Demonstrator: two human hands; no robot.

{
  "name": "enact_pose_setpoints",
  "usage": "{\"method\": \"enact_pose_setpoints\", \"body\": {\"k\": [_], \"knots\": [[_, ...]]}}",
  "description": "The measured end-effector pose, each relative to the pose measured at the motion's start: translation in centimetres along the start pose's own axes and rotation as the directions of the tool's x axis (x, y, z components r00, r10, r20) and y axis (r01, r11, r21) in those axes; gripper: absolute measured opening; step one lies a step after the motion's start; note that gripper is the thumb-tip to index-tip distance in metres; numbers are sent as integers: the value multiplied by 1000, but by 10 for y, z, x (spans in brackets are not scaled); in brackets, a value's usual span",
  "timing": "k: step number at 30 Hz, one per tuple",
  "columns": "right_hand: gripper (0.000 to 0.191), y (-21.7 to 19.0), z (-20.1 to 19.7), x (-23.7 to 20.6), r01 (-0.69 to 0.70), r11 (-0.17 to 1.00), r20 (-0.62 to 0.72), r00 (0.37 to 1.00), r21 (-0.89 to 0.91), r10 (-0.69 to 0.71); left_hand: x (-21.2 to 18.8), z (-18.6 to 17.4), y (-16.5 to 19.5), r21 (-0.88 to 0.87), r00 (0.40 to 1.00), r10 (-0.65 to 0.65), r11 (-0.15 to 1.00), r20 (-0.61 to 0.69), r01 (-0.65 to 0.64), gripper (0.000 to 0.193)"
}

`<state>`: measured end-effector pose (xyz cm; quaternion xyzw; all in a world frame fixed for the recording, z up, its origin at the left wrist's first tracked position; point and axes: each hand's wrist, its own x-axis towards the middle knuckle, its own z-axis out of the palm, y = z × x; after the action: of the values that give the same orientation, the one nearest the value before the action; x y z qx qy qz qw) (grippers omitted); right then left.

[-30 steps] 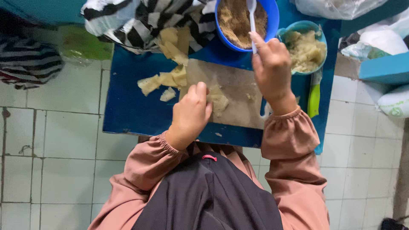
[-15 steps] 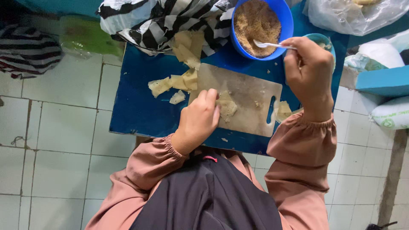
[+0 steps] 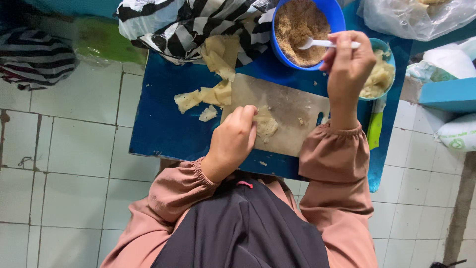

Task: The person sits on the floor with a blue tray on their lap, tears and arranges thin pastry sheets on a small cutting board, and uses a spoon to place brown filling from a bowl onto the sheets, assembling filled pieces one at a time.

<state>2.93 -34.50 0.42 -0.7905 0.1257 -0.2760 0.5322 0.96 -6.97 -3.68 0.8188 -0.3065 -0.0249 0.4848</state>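
My left hand (image 3: 234, 139) rests on the wooden cutting board (image 3: 290, 106), its fingers pressing a pale piece of dough skin (image 3: 266, 125). My right hand (image 3: 347, 64) is raised over the board's far right corner and grips a white plastic spoon (image 3: 320, 44). The spoon's bowl dips into a blue bowl (image 3: 333, 15) of brown crumbly filling. A smaller teal bowl (image 3: 387, 52) holding pale folded pieces sits just right of my right hand.
The board lies on a low blue table (image 3: 163, 124) over white floor tiles. Loose pale skins (image 3: 213, 74) lie at the board's left, spilling from a black-and-white striped plastic bag (image 3: 178, 25). A green-handled tool (image 3: 375, 130) lies at the table's right. More bags stand far right.
My right hand has swung the spoon from over the teal bowl back left into the blue bowl. My left hand stays on the dough piece.
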Motion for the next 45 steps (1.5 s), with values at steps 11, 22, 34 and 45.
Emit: {"method": "enact_pose_setpoints", "body": {"k": [11,22,34,45], "knots": [[25,8,-35,-16,-33,997,-67,997,74,38,-2,-1,1,-28,1000,10,1000,3,-10,26],[27,-16,-51,-43,-109,902,-107,980,418,168,-5,-6,-5,-138,1000,26,990,-5,-27,31],[33,-38,-19,-180,-106,988,147,985,109,90,-6,-3,-8,-255,1000,-21,967,5,22,35],[17,-39,-24,-186,221,966,327,930,-136,-167,-9,-4,-4,-342,999,-50,938,3,48,40]]}}
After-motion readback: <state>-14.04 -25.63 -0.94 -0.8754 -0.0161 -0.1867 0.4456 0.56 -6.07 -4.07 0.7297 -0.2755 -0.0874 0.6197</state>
